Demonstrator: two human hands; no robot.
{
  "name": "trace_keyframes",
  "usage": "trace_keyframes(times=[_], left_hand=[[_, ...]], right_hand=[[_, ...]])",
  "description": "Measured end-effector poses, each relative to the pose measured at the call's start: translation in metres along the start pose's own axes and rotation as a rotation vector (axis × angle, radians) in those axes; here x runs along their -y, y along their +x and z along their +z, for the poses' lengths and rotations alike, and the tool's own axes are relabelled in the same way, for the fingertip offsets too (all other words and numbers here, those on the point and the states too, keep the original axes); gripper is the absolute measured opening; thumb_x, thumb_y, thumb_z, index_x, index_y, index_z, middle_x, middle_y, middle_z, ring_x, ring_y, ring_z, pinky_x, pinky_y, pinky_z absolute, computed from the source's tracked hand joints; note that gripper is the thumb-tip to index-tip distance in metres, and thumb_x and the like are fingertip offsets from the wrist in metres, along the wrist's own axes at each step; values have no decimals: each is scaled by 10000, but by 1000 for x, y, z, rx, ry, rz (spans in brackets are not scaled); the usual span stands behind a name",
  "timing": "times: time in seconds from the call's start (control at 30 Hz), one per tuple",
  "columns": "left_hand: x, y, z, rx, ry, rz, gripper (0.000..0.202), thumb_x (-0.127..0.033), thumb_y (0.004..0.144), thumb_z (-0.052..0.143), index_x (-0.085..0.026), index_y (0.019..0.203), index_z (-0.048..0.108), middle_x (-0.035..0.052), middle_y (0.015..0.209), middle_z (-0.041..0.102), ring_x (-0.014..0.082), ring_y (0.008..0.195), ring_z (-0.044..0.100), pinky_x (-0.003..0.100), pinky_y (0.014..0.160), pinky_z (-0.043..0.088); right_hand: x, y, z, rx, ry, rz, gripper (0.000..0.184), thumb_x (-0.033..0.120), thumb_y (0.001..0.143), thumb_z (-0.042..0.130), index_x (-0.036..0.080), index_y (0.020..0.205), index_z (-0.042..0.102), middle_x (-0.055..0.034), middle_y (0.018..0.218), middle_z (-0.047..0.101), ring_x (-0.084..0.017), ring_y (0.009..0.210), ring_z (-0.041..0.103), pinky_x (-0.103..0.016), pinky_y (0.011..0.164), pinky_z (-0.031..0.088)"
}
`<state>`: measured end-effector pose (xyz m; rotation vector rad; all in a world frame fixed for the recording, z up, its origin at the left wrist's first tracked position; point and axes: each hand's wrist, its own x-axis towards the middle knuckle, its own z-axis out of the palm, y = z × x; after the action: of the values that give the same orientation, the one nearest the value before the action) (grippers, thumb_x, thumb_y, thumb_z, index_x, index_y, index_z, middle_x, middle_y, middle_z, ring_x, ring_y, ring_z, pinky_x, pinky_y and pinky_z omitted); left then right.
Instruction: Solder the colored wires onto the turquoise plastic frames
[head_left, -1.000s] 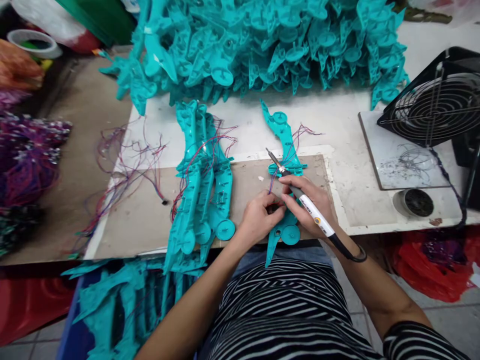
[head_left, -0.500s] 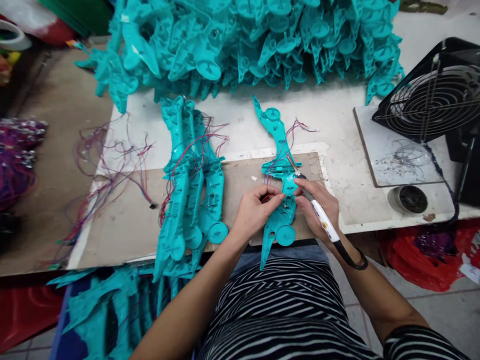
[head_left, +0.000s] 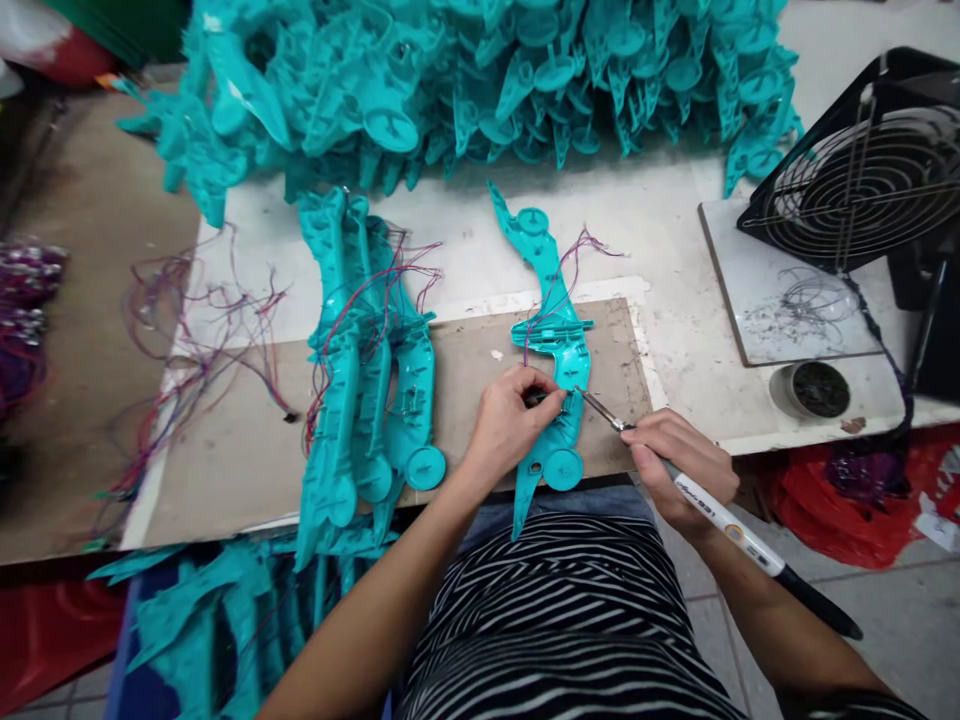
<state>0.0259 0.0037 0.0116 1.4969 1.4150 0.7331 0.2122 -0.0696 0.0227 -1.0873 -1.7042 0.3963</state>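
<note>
Soldering iron (head_left: pixel 712 510) clamped in right fingers (head_left: pixel 664 440), left fingers (head_left: pixel 546 409) pinching wire (head_left: pixel 526 351) at teal part (head_left: pixel 573 364)

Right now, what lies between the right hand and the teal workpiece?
In the head view, the metal shaft of the soldering iron spans from the right hand toward the teal workpiece; whether it touches is unclear.

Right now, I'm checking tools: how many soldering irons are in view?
1: the soldering iron in the right hand, its tip over the teal plastic part beside the left hand.
</note>
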Motion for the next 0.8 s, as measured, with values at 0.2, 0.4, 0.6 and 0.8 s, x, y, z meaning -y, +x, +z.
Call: trace_keyframes(times=[0.2,0.4,0.6,0.8], left_hand=[[2,0,2,-17,-9,-12,59,-174,724,678,-167,671,654,-19,632,581,119,623,524,245,601,424],[4,-1,3,-21,-30,-10,65,-198,724,674,-169,670,653,-13,644,597,117,628,527,238,579,419],[3,-1,2,-12,-28,-11,72,-212,722,668,-168,667,656,-5,652,599,123,638,530,244,579,415],[3,-1,2,-9,-30,-16,62,-192,722,667,-166,665,659,-5,661,601,122,643,531,243,587,416]], right_hand=[[-3,-4,-2,74,-30,-45,218,20,825,566,167,936,683,-45,715,644,-162,686,608,-308,592,536],[-5,-6,-1,78,-70,-85,203,50,832,575,169,945,694,-45,712,632,-163,699,602,-301,595,544],[-6,-7,-3,84,-88,-101,216,55,823,575,172,952,703,-40,704,629,-166,690,605,-306,595,550],[-5,-8,-2,88,-73,-114,225,48,824,570,171,968,691,-32,695,611,-161,686,591,-300,587,545]])
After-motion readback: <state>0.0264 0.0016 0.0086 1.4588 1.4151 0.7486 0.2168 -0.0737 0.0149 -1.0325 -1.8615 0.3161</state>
